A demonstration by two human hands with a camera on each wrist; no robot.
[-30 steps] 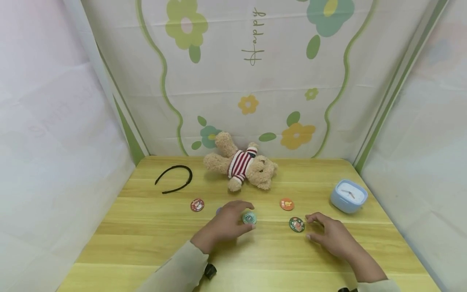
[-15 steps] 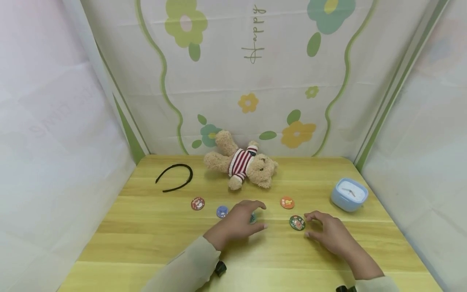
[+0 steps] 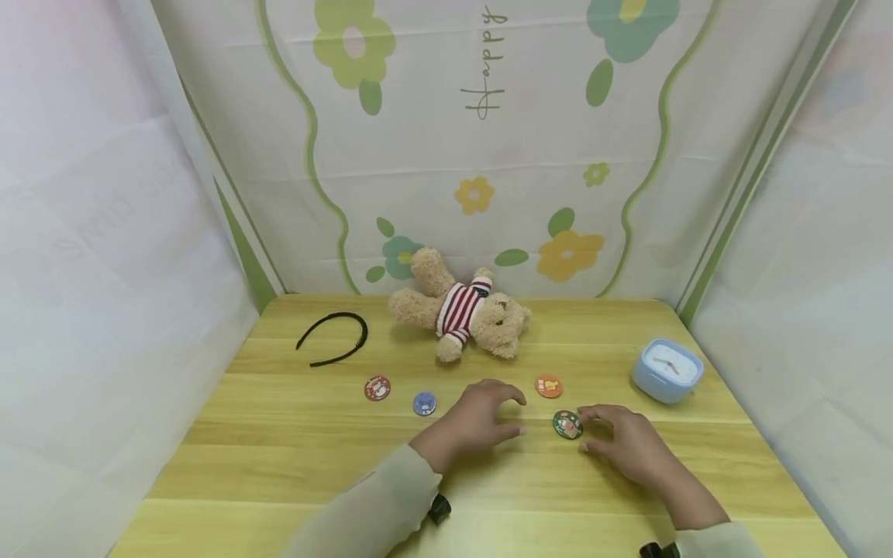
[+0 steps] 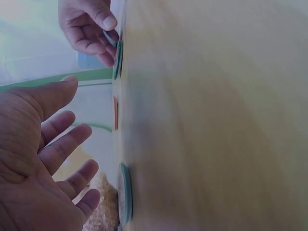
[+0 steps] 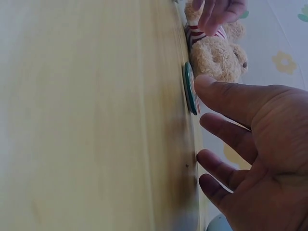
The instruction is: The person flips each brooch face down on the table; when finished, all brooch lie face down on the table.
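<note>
My left hand (image 3: 481, 418) hovers low over the table, fingers spread and thumb apart, with nothing between them. Under it in the left wrist view lies a teal-rimmed round badge (image 4: 126, 195), which the hand hides in the head view. A dark green round badge (image 3: 568, 425) with a cartoon picture lies flat, just left of my right hand (image 3: 631, 446). That hand's thumb and forefinger are parted at the badge's right edge; whether they touch it I cannot tell. Behind it is an orange badge (image 3: 549, 386). Leftward lie a blue badge (image 3: 424, 404) and a red one (image 3: 377, 388).
A teddy bear (image 3: 460, 310) in a striped shirt lies along the back of the wooden table (image 3: 279, 465). A black headband (image 3: 364, 333) lies at back left, and a light blue clock (image 3: 667, 372) stands at right. Printed cloth walls surround the table.
My left hand has moved right across the table, uncovering the blue badge and covering the teal one in the head view. My right hand has edged slightly left towards the green badge.
</note>
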